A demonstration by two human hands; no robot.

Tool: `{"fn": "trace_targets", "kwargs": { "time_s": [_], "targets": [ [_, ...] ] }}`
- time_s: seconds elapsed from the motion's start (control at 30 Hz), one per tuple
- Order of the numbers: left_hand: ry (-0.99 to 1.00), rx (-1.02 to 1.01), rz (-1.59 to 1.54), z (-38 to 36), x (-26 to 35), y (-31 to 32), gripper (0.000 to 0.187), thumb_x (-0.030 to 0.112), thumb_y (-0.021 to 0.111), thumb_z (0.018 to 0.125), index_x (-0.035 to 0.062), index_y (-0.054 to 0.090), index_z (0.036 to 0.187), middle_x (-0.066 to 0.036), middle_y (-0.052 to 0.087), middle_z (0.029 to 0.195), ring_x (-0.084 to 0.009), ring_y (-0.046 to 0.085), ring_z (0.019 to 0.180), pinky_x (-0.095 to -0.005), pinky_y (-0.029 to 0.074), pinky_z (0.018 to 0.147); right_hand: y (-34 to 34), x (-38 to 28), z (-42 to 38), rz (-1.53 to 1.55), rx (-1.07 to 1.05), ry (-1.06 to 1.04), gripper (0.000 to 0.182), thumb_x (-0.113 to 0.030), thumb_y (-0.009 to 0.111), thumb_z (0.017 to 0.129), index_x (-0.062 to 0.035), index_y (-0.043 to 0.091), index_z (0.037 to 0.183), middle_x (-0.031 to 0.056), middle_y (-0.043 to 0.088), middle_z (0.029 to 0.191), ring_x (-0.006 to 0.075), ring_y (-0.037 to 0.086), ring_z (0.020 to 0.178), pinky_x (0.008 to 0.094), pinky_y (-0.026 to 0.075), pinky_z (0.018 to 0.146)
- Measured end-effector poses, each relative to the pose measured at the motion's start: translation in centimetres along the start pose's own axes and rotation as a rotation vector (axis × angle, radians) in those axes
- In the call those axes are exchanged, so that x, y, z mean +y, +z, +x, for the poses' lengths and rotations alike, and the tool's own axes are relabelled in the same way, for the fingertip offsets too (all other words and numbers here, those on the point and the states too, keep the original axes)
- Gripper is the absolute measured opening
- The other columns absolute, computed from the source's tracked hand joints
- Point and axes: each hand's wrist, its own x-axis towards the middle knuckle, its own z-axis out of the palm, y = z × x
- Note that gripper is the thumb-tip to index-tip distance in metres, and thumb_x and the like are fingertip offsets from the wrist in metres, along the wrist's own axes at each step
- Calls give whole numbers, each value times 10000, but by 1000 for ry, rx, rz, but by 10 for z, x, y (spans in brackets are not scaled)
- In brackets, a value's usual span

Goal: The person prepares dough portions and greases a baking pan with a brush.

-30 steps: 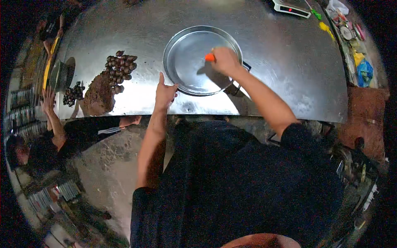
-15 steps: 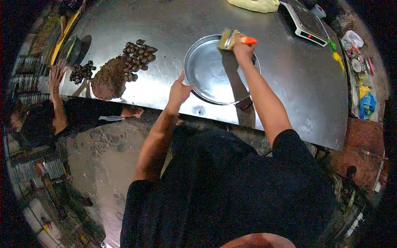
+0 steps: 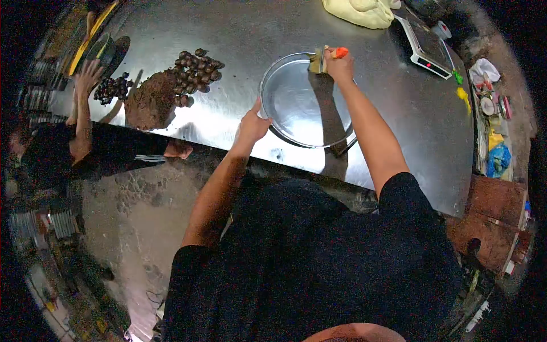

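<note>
A round, shallow metal pan lies on the steel table before me. My left hand grips its left rim, thumb at the edge and fingers along the outside. In my right hand is a pastry brush with an orange handle end, its pale bristles at the inner far edge of the pan. The right fingers wrap round the handle and hide much of it. A dark shadow of the hand and arm falls across the pan's shiny floor.
On the steel table, left, sit a brown crumbly mound, dark brown balls and a smaller dark cluster. Another person's hand is beside them. Pale dough and a digital scale are at the far right.
The brush has moved slightly along the far rim, bristles now lower against the pan's inside. My left hand keeps its hold. The other person's hand has lifted and spread; the view has shifted slightly.
</note>
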Motion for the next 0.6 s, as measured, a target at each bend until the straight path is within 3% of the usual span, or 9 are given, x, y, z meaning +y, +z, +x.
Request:
{"fn": "trace_targets", "kwargs": {
  "time_s": [0.1, 0.13, 0.17, 0.27, 0.33, 0.43, 0.47, 0.53, 0.6],
  "targets": [
    [46, 33, 62, 8, -3, 0, 768, 250, 711, 729, 154, 346, 1398, -220, 635, 1015, -345, 608, 993, -397, 477, 846, 4, -21, -24, 106, -193, -41, 322, -369, 635, 766, -53, 657, 707, 187, 622, 666, 351, 603, 602, 450, 461, 561],
    [29, 11, 47, 9, -4, 0, 770, 246, 711, 730, 151, 343, 1400, -206, 651, 951, -336, 627, 940, -394, 486, 820, 4, -42, -46, 323, -181, -70, 324, -357, 635, 762, -40, 641, 692, 179, 610, 639, 330, 590, 576, 439, 457, 555],
    [7, -14, 33, 10, -6, 1, 771, 242, 710, 732, 147, 339, 1401, -192, 666, 888, -327, 645, 887, -390, 495, 794, 14, -52, -67, 258, -241, 62, 335, -355, 637, 761, -29, 629, 684, 175, 591, 604, 307, 578, 559, 420, 451, 543],
    [-25, -40, 7, -1, 5, -5, 770, 229, 710, 735, 146, 336, 1403, -163, 673, 791, -313, 659, 802, -383, 503, 753, 15, -62, -95, 305, -483, -46, 342, -365, 670, 754, -28, 641, 707, 156, 623, 638, 242, 609, 590, 391, 465, 572],
    [-93, -68, 18, -2, 9, -5, 770, 218, 708, 740, 147, 329, 1407, -175, 670, 820, -304, 659, 793, -379, 502, 742, 23, -37, -86, 466, -559, 167, 366, -365, 721, 742, -35, 690, 896, 83, 685, 815, 174, 641, 724, 314, 500, 670],
    [-6, 18, 24, 11, -8, 3, 751, 218, 710, 739, 123, 353, 1392, -186, 665, 830, -298, 656, 797, -375, 505, 745, -39, -32, -51, 158, -234, 407, 238, -264, 688, 794, -32, 667, 840, 70, 673, 805, 167, 628, 723, 319, 491, 659],
    [25, 14, 52, 17, -13, 8, 731, 226, 708, 741, 108, 370, 1379, -191, 664, 837, -298, 653, 800, -373, 506, 749, -6, 42, -35, 159, -130, 323, 216, -255, 671, 813, -39, 655, 804, 64, 666, 788, 171, 620, 708, 326, 482, 645],
    [-104, -104, -18, -1, 20, -2, 732, 279, 696, 736, 117, 377, 1375, -206, 615, 1008, -315, 634, 880, -379, 482, 819, -21, 59, -28, 229, -157, 284, 221, -268, 657, 828, -47, 667, 827, 45, 650, 782, 170, 606, 672, 329, 466, 621],
    [-155, -98, -7, -15, 50, -19, 737, 333, 683, 732, 125, 384, 1372, -221, 566, 1179, -332, 614, 960, -385, 458, 890, -12, 36, -27, 271, -289, 125, 262, -263, 589, 861, -56, 596, 1021, 96, 626, 970, 210, 614, 817, 358, 478, 721]
  ]
}}
